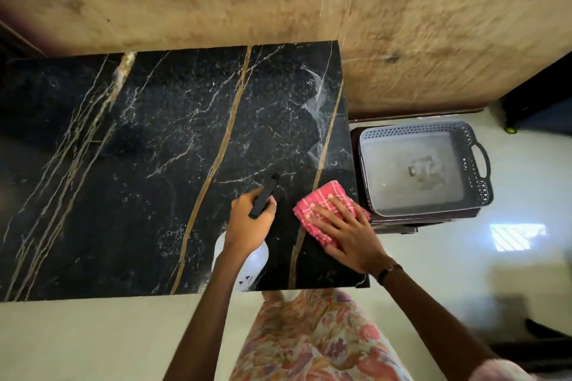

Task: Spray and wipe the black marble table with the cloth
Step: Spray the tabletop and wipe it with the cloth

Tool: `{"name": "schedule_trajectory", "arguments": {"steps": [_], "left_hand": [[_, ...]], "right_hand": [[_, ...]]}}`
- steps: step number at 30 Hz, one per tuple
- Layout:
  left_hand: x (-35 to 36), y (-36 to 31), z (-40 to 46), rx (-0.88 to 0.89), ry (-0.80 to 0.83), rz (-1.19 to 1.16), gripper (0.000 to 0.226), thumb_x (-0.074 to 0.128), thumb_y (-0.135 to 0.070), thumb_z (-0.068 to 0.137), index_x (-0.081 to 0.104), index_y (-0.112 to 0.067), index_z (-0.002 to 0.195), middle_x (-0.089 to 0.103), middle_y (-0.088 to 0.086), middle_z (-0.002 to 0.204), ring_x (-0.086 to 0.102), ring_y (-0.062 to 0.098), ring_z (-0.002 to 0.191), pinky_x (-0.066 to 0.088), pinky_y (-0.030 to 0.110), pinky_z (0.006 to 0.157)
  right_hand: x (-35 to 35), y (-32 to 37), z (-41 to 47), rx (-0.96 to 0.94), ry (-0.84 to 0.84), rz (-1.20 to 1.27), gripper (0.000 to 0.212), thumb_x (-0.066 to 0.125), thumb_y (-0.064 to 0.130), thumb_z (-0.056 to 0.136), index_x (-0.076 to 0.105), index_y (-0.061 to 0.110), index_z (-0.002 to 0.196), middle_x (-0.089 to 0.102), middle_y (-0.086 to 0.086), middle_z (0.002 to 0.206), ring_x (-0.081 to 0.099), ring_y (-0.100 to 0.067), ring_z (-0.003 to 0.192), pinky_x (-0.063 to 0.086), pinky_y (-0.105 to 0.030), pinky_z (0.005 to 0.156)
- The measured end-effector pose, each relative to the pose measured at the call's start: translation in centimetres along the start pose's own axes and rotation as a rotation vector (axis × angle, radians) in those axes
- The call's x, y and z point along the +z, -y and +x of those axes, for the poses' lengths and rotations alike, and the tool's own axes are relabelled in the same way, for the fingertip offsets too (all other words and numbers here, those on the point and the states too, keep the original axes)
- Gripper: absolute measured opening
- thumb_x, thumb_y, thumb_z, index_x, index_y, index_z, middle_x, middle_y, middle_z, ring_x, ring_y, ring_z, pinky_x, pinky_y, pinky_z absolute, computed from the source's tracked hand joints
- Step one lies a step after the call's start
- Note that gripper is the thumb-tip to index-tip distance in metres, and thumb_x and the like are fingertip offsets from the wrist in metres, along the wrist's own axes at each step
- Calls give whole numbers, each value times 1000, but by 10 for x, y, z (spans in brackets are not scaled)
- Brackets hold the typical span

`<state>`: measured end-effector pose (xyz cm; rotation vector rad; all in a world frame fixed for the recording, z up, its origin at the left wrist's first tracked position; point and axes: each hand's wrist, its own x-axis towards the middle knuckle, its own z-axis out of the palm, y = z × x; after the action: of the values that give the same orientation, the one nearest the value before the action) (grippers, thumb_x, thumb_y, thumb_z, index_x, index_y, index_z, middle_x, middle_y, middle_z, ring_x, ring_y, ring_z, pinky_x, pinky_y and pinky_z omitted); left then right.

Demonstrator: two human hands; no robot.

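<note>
At the right of the frame sits a grey plastic basket [425, 168], rectangular with perforated walls and a loop handle on its right end; something small and blurred lies on its floor, too unclear for you to name. It rests on a dark low stand [399, 224] just beside the tabletop's right edge.

The tabletop [139, 164] is black marble, glossy, crossed by thin white veins and long gold-brown streaks running diagonally. A pale, hazy smear shows near its upper right corner.

Your left hand [250, 219] grips the black head of a spray bottle [247, 260], fingers curled round it, nozzle pointing toward the top of the frame; the bottle's translucent white round body hangs below your wrist, over the tabletop's near edge.

The cloth [322, 204], pink with a pale check pattern and folded into a rough square, lies flat in the tabletop's lower right corner. Your right hand [346, 232] presses on it with fingers [323, 213] straight and spread.
</note>
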<state>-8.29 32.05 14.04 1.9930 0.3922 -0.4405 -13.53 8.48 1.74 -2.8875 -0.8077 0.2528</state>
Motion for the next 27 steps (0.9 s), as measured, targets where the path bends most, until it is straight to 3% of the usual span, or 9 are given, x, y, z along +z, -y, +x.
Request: {"name": "schedule_trajectory", "arguments": {"steps": [4,8,11,14,16,18,23,27], "left_hand": [[6,-11,24,14,-11,13,20,58,-13,89,61,0,75,49,18,57,43,27,53,38,35,53],[13,-22,46,23,-11,18,20,57,-12,89,58,-3,71,43,6,51,37,21,47,34,32,50],[18,-36,60,56,2,58,27,57,-13,89,53,-17,62,42,1,49,35,18,43,32,30,48],[21,-50,74,52,8,59,31,58,-13,87,51,-24,59,44,2,52,37,20,46,33,32,50],[22,-57,86,51,13,62,24,57,-14,87,55,-18,63,48,6,56,41,21,50,36,34,53],[24,-64,98,53,5,56,19,57,-14,87,58,-8,70,49,9,58,42,21,51,37,32,53],[27,-77,122,86,-20,82,19,57,-12,89,61,0,75,48,7,55,40,18,48,36,26,49],[29,-86,141,81,-37,79,23,56,-12,88,57,3,71,45,10,53,38,21,48,34,33,51]], "right_hand": [[-16,-48,40,211,-35,68,61,36,52,90,24,34,147,28,1,155,13,-30,146,24,-62,109],[-31,-54,133,340,-58,132,62,37,49,89,28,31,148,28,1,155,15,-34,145,21,-65,107],[-30,-33,160,202,-74,90,60,36,46,89,26,32,146,27,3,156,17,-34,144,21,-66,107],[-25,-42,129,-15,-58,12,62,37,48,91,19,34,148,23,4,157,14,-30,146,13,-58,114],[-25,-66,111,-13,-59,14,63,39,50,91,20,35,149,22,4,157,13,-28,146,14,-57,115],[-28,-94,117,116,-77,51,61,37,51,91,23,35,148,24,4,156,12,-29,146,20,-58,113],[-51,-131,215,344,-115,126,61,33,50,89,31,31,147,30,2,155,17,-32,145,19,-61,109],[-52,-112,264,257,-90,92,61,27,49,90,26,32,148,24,4,157,13,-33,146,16,-63,109]]}}
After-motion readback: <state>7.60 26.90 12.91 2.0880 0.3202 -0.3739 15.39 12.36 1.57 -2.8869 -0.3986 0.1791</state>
